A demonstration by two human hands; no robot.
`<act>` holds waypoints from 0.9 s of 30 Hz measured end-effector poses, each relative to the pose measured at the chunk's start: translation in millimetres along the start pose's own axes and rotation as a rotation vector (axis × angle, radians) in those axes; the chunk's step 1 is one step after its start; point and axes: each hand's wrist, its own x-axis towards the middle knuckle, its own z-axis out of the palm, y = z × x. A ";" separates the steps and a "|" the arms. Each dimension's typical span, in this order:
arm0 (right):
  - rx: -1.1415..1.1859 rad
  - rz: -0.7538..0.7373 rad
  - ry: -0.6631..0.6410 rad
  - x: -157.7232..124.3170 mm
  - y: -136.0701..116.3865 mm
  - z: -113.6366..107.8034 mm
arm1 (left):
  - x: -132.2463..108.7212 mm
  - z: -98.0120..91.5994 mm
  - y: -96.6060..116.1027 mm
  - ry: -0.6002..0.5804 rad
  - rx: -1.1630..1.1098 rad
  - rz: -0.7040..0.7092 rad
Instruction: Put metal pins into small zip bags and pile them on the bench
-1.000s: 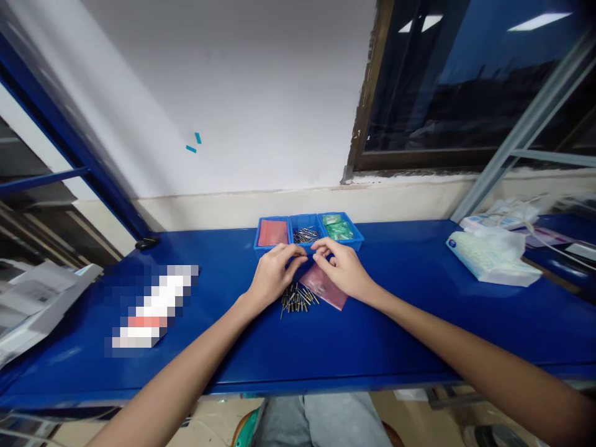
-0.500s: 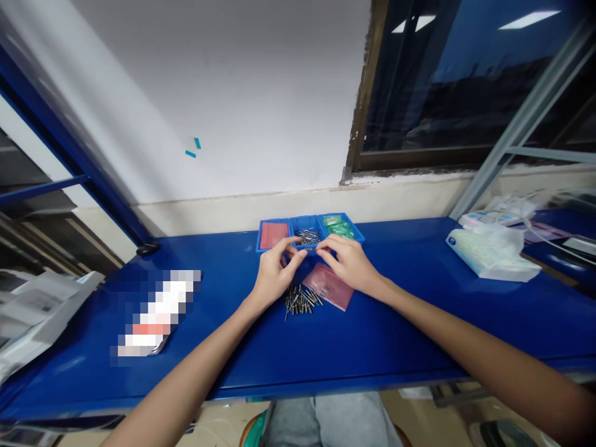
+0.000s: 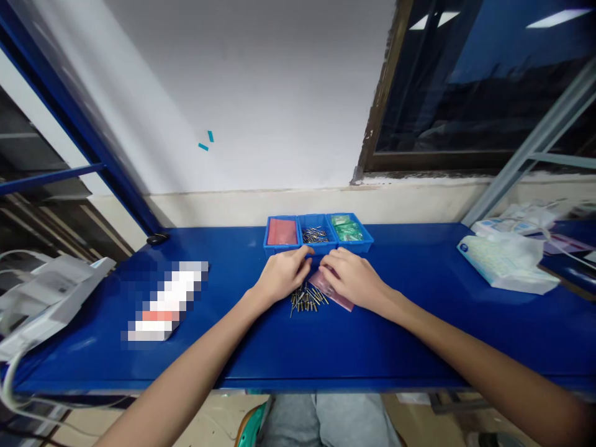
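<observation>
Left hand (image 3: 282, 274), curled beside metal pins (image 3: 309, 302), and right hand (image 3: 357, 279), curled, partly hiding a pink bag (image 3: 339, 300); whether either grip grasps anything cannot be told.

On the table (image 3: 326, 354), 3 bins (image 3: 313, 221) stand in a row; before them lie pins (image 3: 309, 302), with a bag (image 3: 343, 302) just right (the right hand (image 3: 354, 279) partly hides it), and tissues (image 3: 507, 262) farther right.

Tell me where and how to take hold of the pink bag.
Probably pinch the pink bag at its near corner, from the person's side: it lies flat, that corner is uncovered, the right hand hides part of it, and metal pieces lie close on its left.
</observation>
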 end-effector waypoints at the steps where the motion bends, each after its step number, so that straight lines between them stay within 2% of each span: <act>1: 0.014 0.009 -0.033 -2.0 -1.6 0.0 | 0.0 -0.7 0.0 -0.018 0.017 0.004; 6: 0.093 0.016 -0.091 1.0 -1.7 -0.7 | 2.1 -7.9 -6.2 -0.117 0.045 0.023; 10: 0.119 -0.010 -0.116 1.2 -0.5 -1.2 | 4.4 -14.1 -15.1 -0.227 -0.055 0.122; 12: 0.119 -0.027 -0.117 0.1 -0.3 -0.5 | 5.0 -17.3 -18.8 -0.250 -0.095 0.129; 20: 0.102 -0.055 -0.123 -1.0 -3.3 0.2 | 5.2 -31.1 -22.7 -0.407 -0.305 -0.102; 24: 0.083 -0.043 -0.159 -1.2 -3.1 -1.2 | 6.0 -34.0 -19.7 -0.507 -0.347 -0.172; 27: 0.076 -0.045 -0.175 -1.7 -2.5 -1.7 | 6.3 -35.3 -18.7 -0.526 -0.355 -0.193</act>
